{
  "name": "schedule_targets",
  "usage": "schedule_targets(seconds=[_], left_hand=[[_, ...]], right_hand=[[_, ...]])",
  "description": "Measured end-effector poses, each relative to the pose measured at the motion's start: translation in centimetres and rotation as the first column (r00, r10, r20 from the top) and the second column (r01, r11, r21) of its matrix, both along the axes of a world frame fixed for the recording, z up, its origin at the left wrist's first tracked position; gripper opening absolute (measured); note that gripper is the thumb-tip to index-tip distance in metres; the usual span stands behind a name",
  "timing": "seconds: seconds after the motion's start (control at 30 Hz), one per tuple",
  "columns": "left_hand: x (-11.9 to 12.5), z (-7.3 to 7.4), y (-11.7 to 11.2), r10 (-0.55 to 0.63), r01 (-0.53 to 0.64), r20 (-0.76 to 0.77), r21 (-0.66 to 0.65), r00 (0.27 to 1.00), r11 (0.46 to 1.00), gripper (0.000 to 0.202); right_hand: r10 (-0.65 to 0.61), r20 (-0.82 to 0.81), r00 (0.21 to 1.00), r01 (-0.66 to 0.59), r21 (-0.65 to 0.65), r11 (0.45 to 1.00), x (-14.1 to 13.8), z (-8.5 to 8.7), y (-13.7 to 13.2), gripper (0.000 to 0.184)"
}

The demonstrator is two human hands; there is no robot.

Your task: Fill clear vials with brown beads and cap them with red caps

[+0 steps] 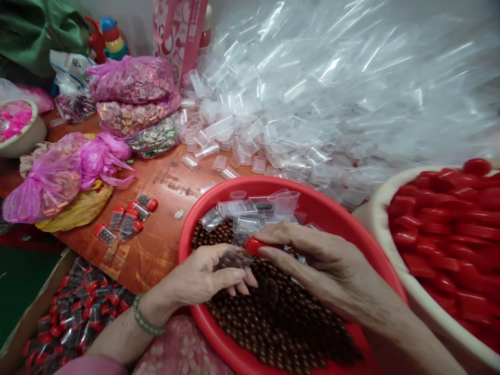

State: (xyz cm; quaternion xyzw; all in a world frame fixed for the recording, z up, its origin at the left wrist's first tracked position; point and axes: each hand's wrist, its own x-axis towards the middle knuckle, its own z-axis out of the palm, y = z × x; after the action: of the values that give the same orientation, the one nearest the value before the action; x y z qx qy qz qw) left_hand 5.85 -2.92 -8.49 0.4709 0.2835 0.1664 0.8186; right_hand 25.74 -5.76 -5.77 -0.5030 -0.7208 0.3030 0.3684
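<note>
Over a red basin (299,185) of brown beads (261,333), my left hand (205,276) closes round a small clear plastic container (233,259) with dark contents. My right hand (312,252) pinches a red cap (254,246) between thumb and fingers, right beside the container's end. Whether cap and container touch I cannot tell. Several clear empty containers (244,209) lie on the beads at the basin's far side. Another clear container (269,290) rests among the beads below my hands.
A white tub (378,208) of red caps (429,229) stands at right. Loose clear containers (250,135) are heaped behind the basin. Several capped containers (127,221) lie on the orange table (164,192); more fill a box (35,307) at lower left. Pink bags (133,80) sit further back.
</note>
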Motion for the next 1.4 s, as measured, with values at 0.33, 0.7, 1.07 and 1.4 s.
schedule_targets(seconds=[0.33,0.7,1.07,1.4], left_hand=[[-0.4,0.1,-0.3,0.082,-0.081,0.018,-0.048,0.996,0.996,0.042],[-0.9,-0.7,0.4,0.134,-0.041,0.284,-0.311,0.95,0.949,0.05],[-0.4,0.7,-0.3,0.067,-0.037,0.315,-0.101,0.947,0.994,0.039],[-0.7,0.5,0.4,0.033,-0.017,0.265,-0.06,0.964,0.998,0.05]], right_hand=[[0.099,0.123,0.987,-0.105,0.039,0.994,0.9,0.3,-0.2,0.011],[-0.223,-0.129,0.966,0.215,-0.074,0.974,-0.2,-0.3,-0.9,0.015],[-0.382,-0.304,0.873,0.365,-0.112,0.924,-2.1,0.9,-0.9,0.015],[-0.415,-0.3,0.859,0.405,-0.098,0.909,-1.9,0.9,-1.1,0.012]])
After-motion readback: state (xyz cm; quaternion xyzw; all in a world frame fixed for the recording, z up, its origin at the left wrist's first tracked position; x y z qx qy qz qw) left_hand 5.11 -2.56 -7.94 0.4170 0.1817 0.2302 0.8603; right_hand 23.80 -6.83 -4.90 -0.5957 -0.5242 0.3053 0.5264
